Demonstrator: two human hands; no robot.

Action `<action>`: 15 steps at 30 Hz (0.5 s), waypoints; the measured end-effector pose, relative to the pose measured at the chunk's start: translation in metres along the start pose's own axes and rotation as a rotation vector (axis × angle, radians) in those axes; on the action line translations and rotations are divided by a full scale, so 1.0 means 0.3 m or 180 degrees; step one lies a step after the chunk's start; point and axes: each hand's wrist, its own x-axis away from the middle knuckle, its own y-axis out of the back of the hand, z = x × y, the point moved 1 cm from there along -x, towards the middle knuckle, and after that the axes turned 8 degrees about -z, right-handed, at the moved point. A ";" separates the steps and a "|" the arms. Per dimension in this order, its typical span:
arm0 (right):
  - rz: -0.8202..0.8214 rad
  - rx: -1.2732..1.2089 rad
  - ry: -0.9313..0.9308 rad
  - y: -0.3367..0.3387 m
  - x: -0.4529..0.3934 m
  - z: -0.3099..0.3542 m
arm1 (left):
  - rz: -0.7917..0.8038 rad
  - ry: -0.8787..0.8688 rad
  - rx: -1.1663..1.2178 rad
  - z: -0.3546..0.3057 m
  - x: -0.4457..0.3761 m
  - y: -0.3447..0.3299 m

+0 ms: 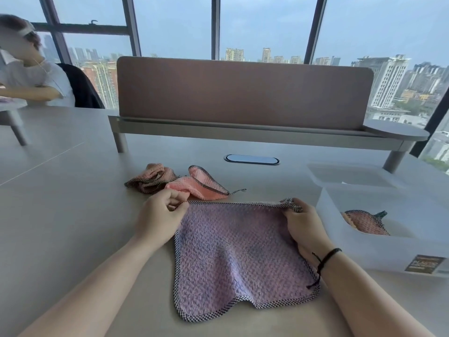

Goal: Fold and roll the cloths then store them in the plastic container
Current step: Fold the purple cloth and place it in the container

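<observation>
A purple waffle cloth (pixel 240 259) with a checkered hem lies spread on the table in front of me. My left hand (pixel 159 215) pinches its far left corner. My right hand (pixel 303 224) grips its far right corner. Both far corners are lifted slightly. Behind it lie a pink cloth (pixel 204 184) and a crumpled brownish-pink cloth (pixel 151 177). The translucent plastic container (pixel 379 249) stands to my right, with one rolled reddish cloth (pixel 366 222) inside it.
The container's lid (pixel 349 175) lies flat behind the container. A raised shelf with a brown divider panel (pixel 243 93) crosses the back of the table above a cable grommet (pixel 251 159). A person (pixel 26 76) sits at the far left.
</observation>
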 end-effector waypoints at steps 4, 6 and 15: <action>-0.0034 -0.0062 0.0173 0.001 0.018 0.012 | -0.0044 0.0376 0.0547 0.000 0.004 -0.006; 0.0016 -0.0217 0.0274 0.004 0.031 0.019 | 0.0016 0.0798 0.0951 0.000 0.011 -0.017; 0.0098 -0.0747 0.0696 0.045 0.102 0.079 | -0.0464 0.0452 0.1356 -0.043 0.012 0.083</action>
